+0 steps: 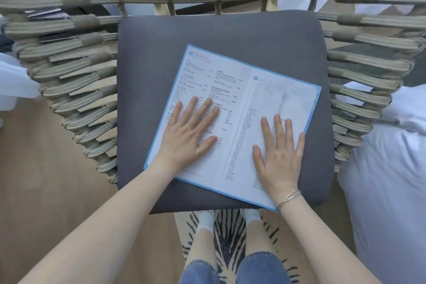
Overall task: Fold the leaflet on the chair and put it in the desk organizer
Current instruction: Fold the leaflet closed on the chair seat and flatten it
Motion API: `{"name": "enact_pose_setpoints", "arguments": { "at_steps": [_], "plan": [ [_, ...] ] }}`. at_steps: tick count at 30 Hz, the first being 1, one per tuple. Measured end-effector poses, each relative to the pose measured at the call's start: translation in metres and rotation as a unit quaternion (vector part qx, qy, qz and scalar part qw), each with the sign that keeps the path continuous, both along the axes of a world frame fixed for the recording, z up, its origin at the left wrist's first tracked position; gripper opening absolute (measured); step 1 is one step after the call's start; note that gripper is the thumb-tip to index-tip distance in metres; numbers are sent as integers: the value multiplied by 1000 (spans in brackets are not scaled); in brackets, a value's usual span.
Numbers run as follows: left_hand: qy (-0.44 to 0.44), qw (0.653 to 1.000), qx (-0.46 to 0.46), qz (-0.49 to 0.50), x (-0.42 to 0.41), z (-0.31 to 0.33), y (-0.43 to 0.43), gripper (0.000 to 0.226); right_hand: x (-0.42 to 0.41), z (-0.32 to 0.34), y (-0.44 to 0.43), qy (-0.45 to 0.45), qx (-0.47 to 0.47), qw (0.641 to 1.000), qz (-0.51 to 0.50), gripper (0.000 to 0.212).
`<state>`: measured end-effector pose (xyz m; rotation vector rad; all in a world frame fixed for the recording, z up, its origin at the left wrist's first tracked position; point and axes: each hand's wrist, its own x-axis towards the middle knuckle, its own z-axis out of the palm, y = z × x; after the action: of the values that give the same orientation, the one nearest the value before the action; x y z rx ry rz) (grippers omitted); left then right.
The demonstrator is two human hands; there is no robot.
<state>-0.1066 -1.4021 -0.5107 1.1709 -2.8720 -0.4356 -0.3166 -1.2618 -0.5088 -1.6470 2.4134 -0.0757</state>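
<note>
Hands (pixel 186 138) flat on glossy leaflet (pixel 242 90)

Illumination is bright, soft and even; daylight appears to enter from the upper part of the frame. Shadows are faint, limited to thin dark edges under each hand (pixel 186 138) on the leaflet (pixel 232 122). The white paper carries no harsh glare. Wide-angle distortion bends the woven chair sides (pixel 76 90) at left and right. Fine print is slightly blurred.
</note>
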Motion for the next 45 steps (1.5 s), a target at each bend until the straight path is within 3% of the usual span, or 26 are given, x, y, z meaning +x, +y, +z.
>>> {"name": "enact_pose_setpoints", "arguments": {
  "at_steps": [15, 25, 30, 37, 45],
  "plan": [
    [-53, 982, -1, 180, 7, -7, 45, 67, -36, -5, -53, -17, -17, 980, 195, 61],
    [-89, 977, 77, 180, 5, 21, 39, 67, -36, 26, -57, -26, 19, 981, 193, 61],
    [-58, 974, 88, 199, 17, 53, 36, 67, -51, 51, -46, -16, 32, 991, 128, 65],
    [-41, 916, 144, 371, 37, 63, 44, 80, -66, 48, -27, -28, 82, 993, 78, 70],
    [68, 889, 171, 420, 24, 55, 40, 68, -58, 31, -24, -31, 109, 992, 60, 71]
  ]
}}
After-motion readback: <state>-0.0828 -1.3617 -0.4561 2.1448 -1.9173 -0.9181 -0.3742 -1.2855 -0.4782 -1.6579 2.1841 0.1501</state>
